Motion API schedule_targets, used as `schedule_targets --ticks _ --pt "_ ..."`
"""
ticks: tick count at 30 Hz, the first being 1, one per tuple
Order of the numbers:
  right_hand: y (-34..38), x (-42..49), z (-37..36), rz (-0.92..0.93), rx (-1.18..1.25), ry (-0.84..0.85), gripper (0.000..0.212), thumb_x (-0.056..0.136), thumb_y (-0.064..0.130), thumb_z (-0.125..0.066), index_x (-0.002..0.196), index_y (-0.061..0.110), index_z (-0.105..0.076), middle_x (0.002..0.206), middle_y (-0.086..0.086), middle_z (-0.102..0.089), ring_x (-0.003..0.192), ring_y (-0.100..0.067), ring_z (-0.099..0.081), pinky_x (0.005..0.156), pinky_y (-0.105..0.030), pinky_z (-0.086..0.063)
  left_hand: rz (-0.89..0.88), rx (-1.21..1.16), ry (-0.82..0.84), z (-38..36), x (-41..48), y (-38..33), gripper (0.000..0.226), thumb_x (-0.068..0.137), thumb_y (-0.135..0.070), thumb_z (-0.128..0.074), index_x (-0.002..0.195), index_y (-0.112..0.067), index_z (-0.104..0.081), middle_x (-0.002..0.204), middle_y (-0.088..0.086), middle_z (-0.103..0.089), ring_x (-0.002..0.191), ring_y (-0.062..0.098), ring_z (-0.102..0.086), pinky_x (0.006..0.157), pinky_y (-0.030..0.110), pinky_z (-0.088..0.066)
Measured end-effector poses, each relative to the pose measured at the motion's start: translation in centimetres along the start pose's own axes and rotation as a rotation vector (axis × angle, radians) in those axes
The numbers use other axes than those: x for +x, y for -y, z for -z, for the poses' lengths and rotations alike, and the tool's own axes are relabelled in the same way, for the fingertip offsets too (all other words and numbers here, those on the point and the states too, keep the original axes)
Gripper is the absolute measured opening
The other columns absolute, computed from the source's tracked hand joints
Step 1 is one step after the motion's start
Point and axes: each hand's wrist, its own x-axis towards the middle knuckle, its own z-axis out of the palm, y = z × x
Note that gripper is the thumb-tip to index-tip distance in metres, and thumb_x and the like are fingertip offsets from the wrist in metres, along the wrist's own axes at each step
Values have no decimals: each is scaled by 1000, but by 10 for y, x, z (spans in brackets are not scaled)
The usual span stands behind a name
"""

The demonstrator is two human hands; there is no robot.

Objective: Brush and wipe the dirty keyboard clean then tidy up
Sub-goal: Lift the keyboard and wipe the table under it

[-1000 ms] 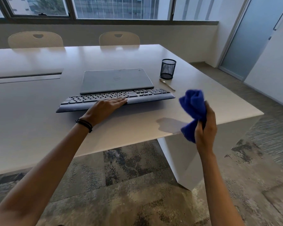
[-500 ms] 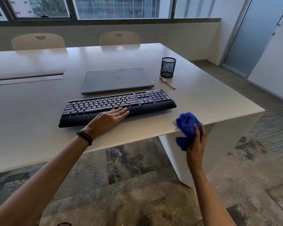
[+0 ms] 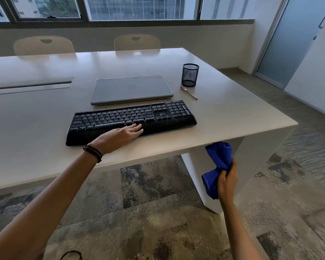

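Left to right. The table (image 3: 36,128) carries all the items. The left hand (image 3: 120,135) lies flat, fingers straight, on the front strip of the keyboard (image 3: 131,119), holding nothing. The keyboard sits keys-up along the near edge, toward the near right corner. Just behind it is a closed laptop (image 3: 131,90). To the laptop's right, a slim brush (image 3: 189,92) lies on the table just beside a mesh cup (image 3: 190,75). The cloth (image 3: 219,160), bunched, hangs below the near edge by the right corner, gripped by the curled fingers of the right hand (image 3: 227,182).

Progress, as judged: with brush laid down and cloth off the keys, cleaning looks near its end or paused. Tidying remains, since the brush is out of the cup and the cloth is in hand.

Unclear: whether the keys are clean, the brush's bristles (too small), and a dark loop cut off at the bottom.
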Motion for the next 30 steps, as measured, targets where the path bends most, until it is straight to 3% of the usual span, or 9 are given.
schedule_targets --ticks 3,6,9,12,15,19,22,25,30 --pt "10 1 10 5 103 -31 55 82 14 -32 136 18 -36 125 -12 -51 99 -29 -55 83 -44 -48 -32 64 25 1 0 -4 68 90 17 -23 149 -10 -1 157 8 4 144 15 -2 113 24 2" --pt "21 1 19 -2 212 -53 52 79 13 -33 131 17 -42 115 -8 -54 85 -11 -56 71 -31 -45 -20 57 23 2 -2 -7 63 94 11 -25 149 -12 -6 158 5 -2 144 14 -4 114 24 5" --pt "34 5 26 -18 329 -109 50 78 13 -34 126 9 -45 106 -3 -55 75 6 -53 70 -19 -43 20 -152 -91 4 3 -9 56 93 8 -39 144 -13 -30 152 7 -27 140 18 -27 115 28 -12" --pt "51 12 30 -16 421 -141 48 76 11 -35 123 5 -47 99 -2 -55 75 0 -52 68 -14 -43 71 -445 -150 12 18 -12 48 92 0 -51 136 -17 -47 144 7 -43 133 23 -41 111 34 -32" --pt "67 19 26 -18 470 -129 47 77 12 -37 123 6 -47 97 3 -55 78 -5 -53 70 -17 -45 69 -530 -186 23 40 -19 43 94 -9 -52 134 -22 -50 142 2 -46 131 19 -44 108 35 -36" --pt "87 29 17 14 533 -123 49 79 10 -41 128 11 -44 109 -1 -57 87 -6 -58 74 -16 -48 -5 -597 -273 38 77 -27 39 95 -15 -51 133 -23 -51 139 -1 -49 127 14 -47 105 33 -41" --pt "101 43 8 26 553 -104 47 79 12 -45 124 25 -42 105 1 -60 84 -8 -60 72 -19 -49 -84 -714 -241 52 104 -32 40 96 -22 -50 136 -26 -47 142 -4 -46 129 9 -44 108 27 -35" --pt "115 57 1 68 513 -49 50 79 18 -48 124 37 -38 113 -2 -60 86 -12 -62 74 -28 -51 -115 -871 -53 66 126 -36 55 95 -33 -49 145 -29 -28 150 -8 -31 133 0 -30 110 15 -22" --pt "137 85 -20 185 441 3 57 79 15 -47 132 30 -30 115 0 -55 79 -6 -61 68 -21 -50 -117 -1175 92 78 168 -36 64 94 -32 -49 148 -29 -15 152 -5 -27 127 5 -44 104 21 -37"
